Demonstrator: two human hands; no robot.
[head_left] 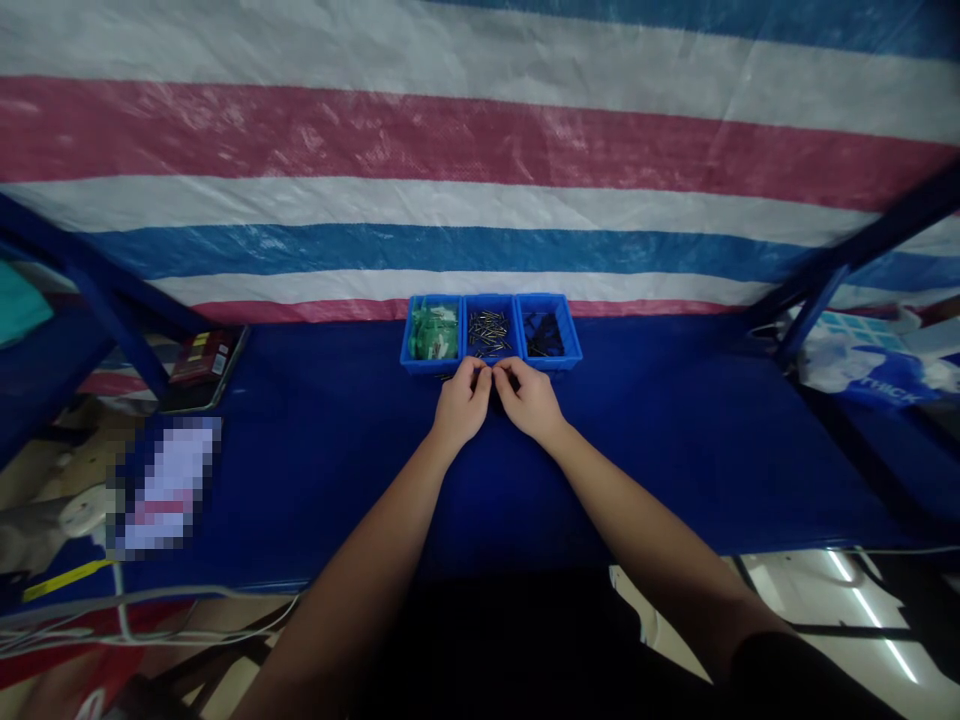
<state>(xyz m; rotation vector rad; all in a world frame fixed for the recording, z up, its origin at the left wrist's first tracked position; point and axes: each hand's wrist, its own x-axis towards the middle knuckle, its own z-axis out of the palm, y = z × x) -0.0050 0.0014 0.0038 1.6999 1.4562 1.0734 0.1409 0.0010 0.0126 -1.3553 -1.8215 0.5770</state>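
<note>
My left hand (pixel 462 402) and my right hand (pixel 529 398) meet fingertip to fingertip just in front of the blue bins. Both are closed in a pinch, and whatever sits between the fingers is too small or hidden to make out. Behind them, the middle blue bin (pixel 493 300) holds a heap of screws (pixel 489 330). To its left is a bin with green and white plastic pieces (pixel 435 332). Dark, thin pieces (pixel 543 334) lie in the right-hand bin. A small dark item is partly visible beside my left hand, near the bins' front edge.
The bins stand at the back of a blue table (pixel 322 430), against a striped tarp (pixel 480 140). A dark red box (pixel 202 360) lies at the left, near a blue metal strut (pixel 112 300). Plastic-wrapped goods (pixel 862 365) are at the right. White cables (pixel 225 632) run along the front left.
</note>
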